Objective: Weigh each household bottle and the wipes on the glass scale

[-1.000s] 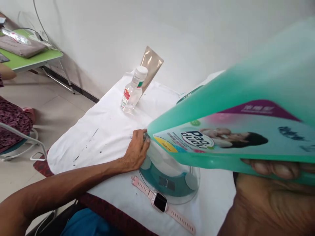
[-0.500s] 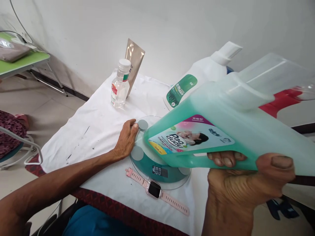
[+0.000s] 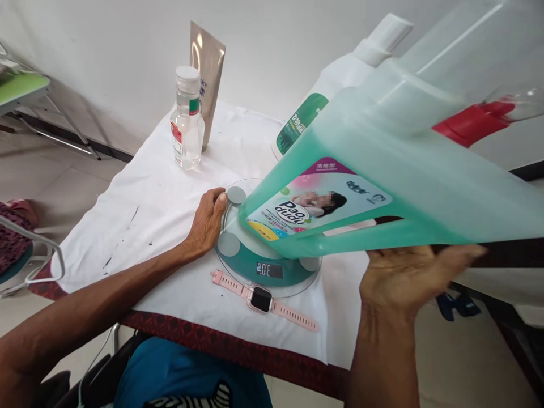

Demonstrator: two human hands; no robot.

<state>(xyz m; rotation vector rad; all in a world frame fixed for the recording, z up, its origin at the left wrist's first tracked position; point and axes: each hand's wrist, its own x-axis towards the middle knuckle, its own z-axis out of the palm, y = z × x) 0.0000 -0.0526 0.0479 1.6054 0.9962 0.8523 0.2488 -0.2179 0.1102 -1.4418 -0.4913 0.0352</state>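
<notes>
A round glass weighing scale (image 3: 244, 265) with a lit digital display lies on the white cloth. My left hand (image 3: 207, 221) grips its left edge, thumb at the rim; some fingertips are hidden. A large bottle of green liquid (image 3: 340, 122), labelled Pao dudu, looks to stand on the scale, its base towards me hiding part of the glass. Beside the bottle's handle is my right hand (image 3: 397, 277), palm turned up and thumb stretched out, no longer wrapped round the handle; its fingers are partly behind the bottle. A pink-strapped smartwatch (image 3: 260, 298) lies in front of the scale.
A small clear bottle (image 3: 187, 124) and a beige tube (image 3: 207, 73) stand at the back left. Behind the green bottle are a white detergent bottle (image 3: 335, 73) and a red spray head (image 3: 471, 122). A green table (image 3: 23, 85) is at far left.
My right hand has loosened from the bottle's handle, its thumb coming off the side. The scale's display has changed from zeros. My view has shifted, while my left hand stays at the scale.
</notes>
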